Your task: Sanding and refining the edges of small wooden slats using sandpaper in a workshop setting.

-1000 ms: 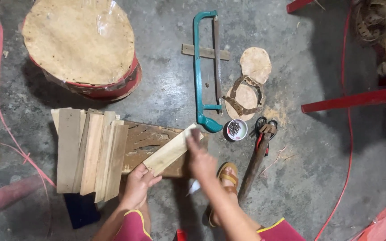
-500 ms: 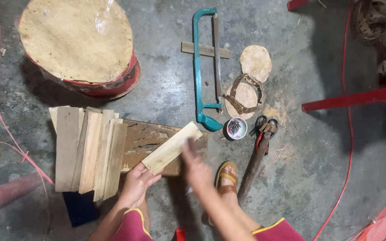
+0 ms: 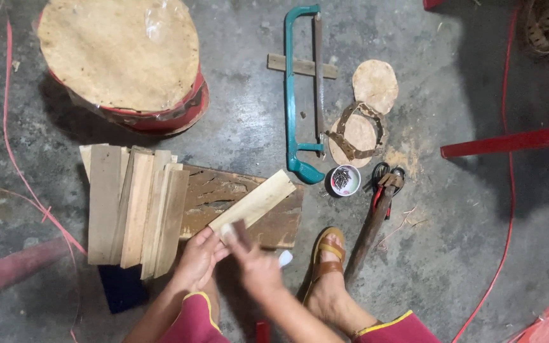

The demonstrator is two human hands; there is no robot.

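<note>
The left hand [image 3: 198,257] is gripping the near end of a pale slat [image 3: 252,206], which is lying slantwise on a dark, worn board [image 3: 223,197] on the floor [image 3: 236,95]. The right hand [image 3: 255,263] is blurred just beside that same end; its fingers look curled, but whether it is holding anything I cannot tell. By my reading, the slat is being worked or set in place on the board, and the next move calls for keeping it pinned flat while the right hand is acting on it.

A stack of slats [image 3: 135,206] is lying left of the board, overlapping its edge. A teal hacksaw [image 3: 300,89], a small tin of nails [image 3: 342,180], a hammer [image 3: 373,225] and two wooden discs [image 3: 366,105] are lying to the right. A sandalled foot [image 3: 326,260] is resting beside the hammer. The floor is rough grey concrete with sawdust. A round red-rimmed drum [image 3: 122,57] is standing above the stack, and red cords [image 3: 20,178] and red beams [image 3: 509,140] are crossing the edges.
</note>
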